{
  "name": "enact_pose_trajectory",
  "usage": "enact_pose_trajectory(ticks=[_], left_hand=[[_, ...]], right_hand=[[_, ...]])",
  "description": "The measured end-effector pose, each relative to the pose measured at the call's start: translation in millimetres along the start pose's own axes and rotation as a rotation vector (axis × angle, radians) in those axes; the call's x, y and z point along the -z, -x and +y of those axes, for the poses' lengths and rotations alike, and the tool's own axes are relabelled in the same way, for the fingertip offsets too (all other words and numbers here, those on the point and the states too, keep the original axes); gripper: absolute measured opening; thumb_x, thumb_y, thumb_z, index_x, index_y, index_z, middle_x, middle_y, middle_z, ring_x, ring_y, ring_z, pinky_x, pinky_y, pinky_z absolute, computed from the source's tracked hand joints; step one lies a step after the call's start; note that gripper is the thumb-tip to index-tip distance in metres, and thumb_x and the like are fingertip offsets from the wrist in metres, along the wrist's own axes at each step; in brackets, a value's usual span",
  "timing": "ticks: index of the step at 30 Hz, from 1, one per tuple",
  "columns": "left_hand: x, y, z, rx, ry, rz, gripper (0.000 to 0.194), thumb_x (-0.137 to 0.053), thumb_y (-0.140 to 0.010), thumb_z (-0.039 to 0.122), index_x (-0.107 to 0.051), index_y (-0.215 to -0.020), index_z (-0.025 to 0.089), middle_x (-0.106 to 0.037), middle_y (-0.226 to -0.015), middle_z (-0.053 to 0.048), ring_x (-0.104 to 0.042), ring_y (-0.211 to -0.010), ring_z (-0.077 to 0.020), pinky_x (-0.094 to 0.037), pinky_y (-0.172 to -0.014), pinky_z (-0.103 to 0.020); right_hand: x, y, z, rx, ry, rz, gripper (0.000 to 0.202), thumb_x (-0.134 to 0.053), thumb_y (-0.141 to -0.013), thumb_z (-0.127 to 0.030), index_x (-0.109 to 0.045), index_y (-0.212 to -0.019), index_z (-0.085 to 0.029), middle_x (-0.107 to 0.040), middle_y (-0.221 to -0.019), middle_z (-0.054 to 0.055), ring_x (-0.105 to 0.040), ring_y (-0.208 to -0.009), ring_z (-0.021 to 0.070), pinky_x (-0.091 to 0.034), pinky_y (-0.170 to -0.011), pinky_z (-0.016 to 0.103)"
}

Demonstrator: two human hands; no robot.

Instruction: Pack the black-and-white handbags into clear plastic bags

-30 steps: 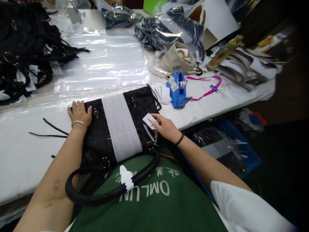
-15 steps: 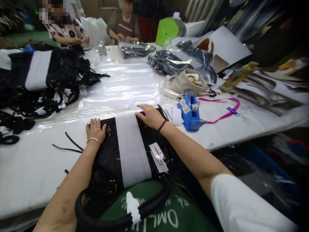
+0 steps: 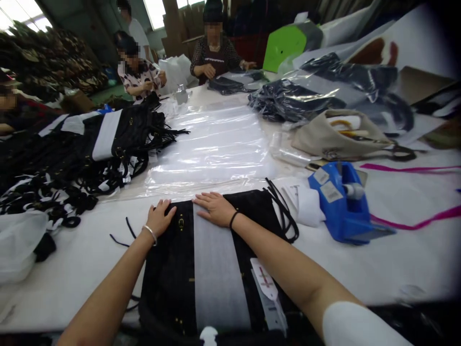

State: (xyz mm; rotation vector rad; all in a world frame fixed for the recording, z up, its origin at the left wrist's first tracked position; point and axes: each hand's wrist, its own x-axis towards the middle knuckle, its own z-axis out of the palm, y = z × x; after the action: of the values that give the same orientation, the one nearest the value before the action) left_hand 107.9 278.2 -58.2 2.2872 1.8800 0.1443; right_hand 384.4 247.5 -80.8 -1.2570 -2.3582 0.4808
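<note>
A black handbag (image 3: 167,269) lies flat on the white table in front of me, a broad whitish strip (image 3: 218,274) running down its middle. My left hand (image 3: 161,220) rests on the bag's far left corner, fingers spread. With fingers stretched out, my right hand (image 3: 216,209) lies flat on the far edge, over the top of the strip. Paper hang tags (image 3: 264,278) lie on the bag's right side, beneath my right forearm. Thin black straps (image 3: 284,216) trail off its far right corner. The near end is cut off by the frame's bottom edge.
Clear plastic sheets (image 3: 216,144) lie beyond the bag. A blue tape dispenser (image 3: 338,202) and a beige pouch (image 3: 334,134) stand to the right. Stacked black bags (image 3: 133,129) fill the left. Several people are across the table, one handling a plastic-wrapped item (image 3: 234,81).
My view has tilted up and shifted. The bag lies farther onto the table, its near handle now mostly out of frame. My right hand has slid left onto the whitish strip.
</note>
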Motion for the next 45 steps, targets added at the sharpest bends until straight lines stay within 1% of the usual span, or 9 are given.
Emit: enact_pose_trajectory(ticks=[5,9,12,15,18,24,29,37,45], left_hand=[[31.0,-84,16,-0.106,0.121,0.082,0.045,-0.049,-0.093,0.036,-0.063,-0.132,0.019,-0.062,-0.139,-0.010,-0.048,-0.139,-0.0278,-0.035,-0.117,-0.045],[9.6,-138,43,-0.100,0.165,0.026,0.049,-0.060,-0.084,0.029,-0.062,-0.130,0.012,-0.060,-0.139,-0.016,-0.052,-0.134,-0.0290,-0.040,-0.113,-0.042],[-5.7,-152,55,-0.106,0.187,0.070,0.039,-0.064,-0.080,0.026,-0.068,-0.116,0.009,-0.062,-0.132,-0.021,-0.053,-0.130,-0.0312,-0.038,-0.114,-0.045],[-3.3,-143,59,-0.123,0.228,0.079,0.029,-0.061,-0.082,0.026,-0.070,-0.106,0.013,-0.071,-0.112,-0.016,-0.064,-0.113,-0.0275,-0.047,-0.106,-0.043],[10.1,-106,61,-0.258,0.351,0.001,0.034,-0.058,-0.089,0.034,-0.067,-0.117,0.017,-0.074,-0.099,-0.008,-0.069,-0.093,-0.0196,-0.056,-0.090,-0.035],[18.3,-29,59,-0.619,0.316,0.072,0.024,-0.062,-0.091,0.033,-0.069,-0.112,0.023,-0.073,-0.107,-0.007,-0.064,-0.105,-0.0225,-0.052,-0.098,-0.042],[1.3,-30,56,-0.586,0.193,0.211,0.017,-0.059,-0.094,0.030,-0.070,-0.103,0.021,-0.072,-0.098,-0.007,-0.064,-0.097,-0.0220,-0.054,-0.092,-0.040],[-2.2,-36,59,-0.670,0.004,0.227,0.023,-0.050,-0.098,0.026,-0.071,-0.094,0.019,-0.072,-0.089,-0.009,-0.064,-0.088,-0.0209,-0.053,-0.087,-0.037],[16.2,0,49,-0.412,0.178,0.317,0.017,-0.058,-0.091,0.027,-0.069,-0.082,0.019,-0.072,-0.083,-0.006,-0.065,-0.085,-0.0202,-0.053,-0.085,-0.035]], right_hand=[[4,-2,1,0.010,-0.043,0.022,0.053,-0.045,-0.101,-0.050,-0.046,-0.150,-0.030,-0.046,-0.155,0.004,-0.040,-0.144,0.0230,-0.026,-0.121,0.044],[4,-1,0,0.010,-0.044,0.012,0.054,-0.046,-0.100,-0.050,-0.045,-0.150,-0.030,-0.044,-0.157,0.004,-0.039,-0.146,0.0236,-0.026,-0.121,0.045],[5,-1,1,0.012,-0.057,0.004,0.055,-0.046,-0.100,-0.050,-0.045,-0.150,-0.028,-0.044,-0.156,0.005,-0.038,-0.146,0.0241,-0.026,-0.121,0.045],[7,-2,0,-0.001,-0.084,0.011,0.056,-0.048,-0.100,-0.050,-0.044,-0.151,-0.027,-0.045,-0.156,0.006,-0.038,-0.146,0.0240,-0.025,-0.121,0.046],[8,-2,0,-0.014,-0.111,0.014,0.059,-0.051,-0.099,-0.049,-0.041,-0.153,-0.027,-0.046,-0.155,0.007,-0.039,-0.145,0.0243,-0.027,-0.121,0.046],[5,-2,2,-0.013,-0.110,0.018,0.060,-0.052,-0.098,-0.050,-0.044,-0.151,-0.025,-0.046,-0.155,0.009,-0.040,-0.145,0.0251,-0.027,-0.120,0.047],[3,-3,3,-0.011,-0.093,0.015,0.060,-0.052,-0.098,-0.051,-0.043,-0.152,-0.026,-0.046,-0.155,0.008,-0.041,-0.144,0.0244,-0.029,-0.120,0.047],[2,-3,5,0.001,-0.072,0.013,0.059,-0.052,-0.097,-0.052,-0.046,-0.150,-0.027,-0.047,-0.154,0.007,-0.042,-0.143,0.0253,-0.029,-0.119,0.047],[5,-1,4,0.072,-0.042,-0.007,0.046,-0.047,-0.101,-0.047,-0.050,-0.146,-0.036,-0.045,-0.156,0.003,-0.042,-0.143,0.0244,-0.030,-0.118,0.046]])
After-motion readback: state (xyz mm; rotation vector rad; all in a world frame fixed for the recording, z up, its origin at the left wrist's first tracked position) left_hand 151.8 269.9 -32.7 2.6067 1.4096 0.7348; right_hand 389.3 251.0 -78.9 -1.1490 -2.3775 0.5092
